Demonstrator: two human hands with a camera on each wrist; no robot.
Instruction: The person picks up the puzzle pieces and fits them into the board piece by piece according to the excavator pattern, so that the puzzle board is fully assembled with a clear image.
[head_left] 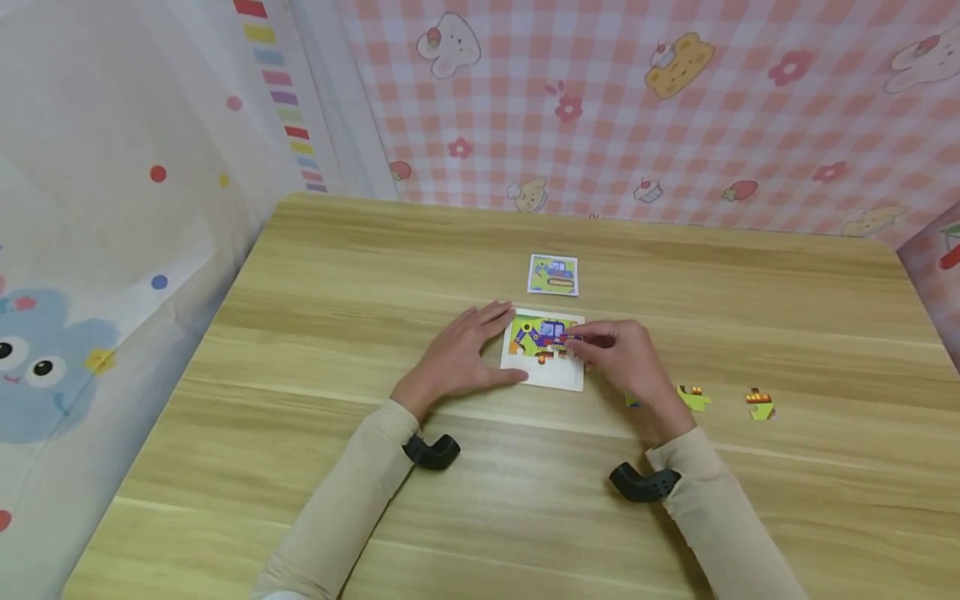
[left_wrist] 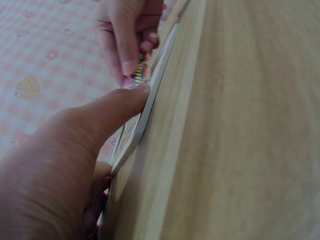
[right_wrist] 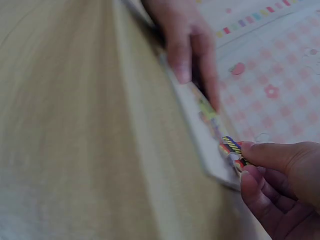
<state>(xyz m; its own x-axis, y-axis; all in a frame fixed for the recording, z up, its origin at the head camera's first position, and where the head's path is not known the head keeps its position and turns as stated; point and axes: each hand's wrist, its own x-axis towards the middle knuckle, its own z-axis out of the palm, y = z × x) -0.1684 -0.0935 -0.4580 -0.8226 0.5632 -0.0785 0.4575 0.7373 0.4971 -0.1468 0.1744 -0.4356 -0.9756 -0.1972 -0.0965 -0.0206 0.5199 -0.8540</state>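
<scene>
A small white-framed jigsaw puzzle board (head_left: 551, 380) lies on the table, its upper part filled with a picture of a blue and red excavator and its lower part bare white. My left hand (head_left: 459, 354) rests at the board's left side, thumb extended onto the lower edge and fingers at the upper left corner. Between thumb and fingertips, my right hand (head_left: 624, 358) pinches a puzzle piece (right_wrist: 231, 146) with yellow-and-black stripes. This piece is over the board's right side; whether it touches the neighbouring pieces I cannot tell.
A square picture card (head_left: 553, 275) showing the excavator lies behind the board. To the right are loose green puzzle pieces, one (head_left: 693, 399) beside the right wrist, another (head_left: 761, 406) farther right, and one (head_left: 632, 401) partly hidden under the right hand. A checked cloth (head_left: 510, 108) hangs behind the table.
</scene>
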